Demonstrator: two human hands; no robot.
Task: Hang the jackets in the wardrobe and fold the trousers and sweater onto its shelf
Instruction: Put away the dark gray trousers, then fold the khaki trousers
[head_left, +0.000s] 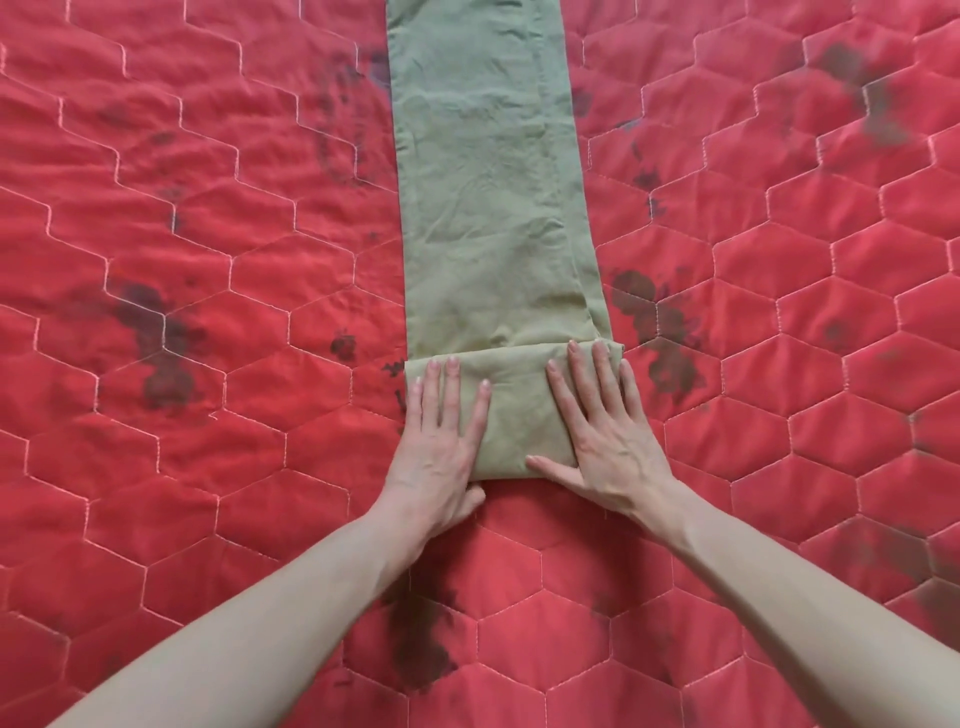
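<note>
The trousers (483, 171) are lying lengthwise down the middle of the red quilted bed (182, 312), doubled leg on leg, with the far end running out of view past the bed's far edge of the picture. The near end is turned over into a flat fold. The left hand (441, 441) and the right hand (597, 426) are both pressing on this fold, fingers (582, 374) straight and spread, gripping nothing. The step in hand is judged to be folding the trousers. The next move probably calls for turning the folded section over again toward the far end, keeping the side edges aligned.
</note>
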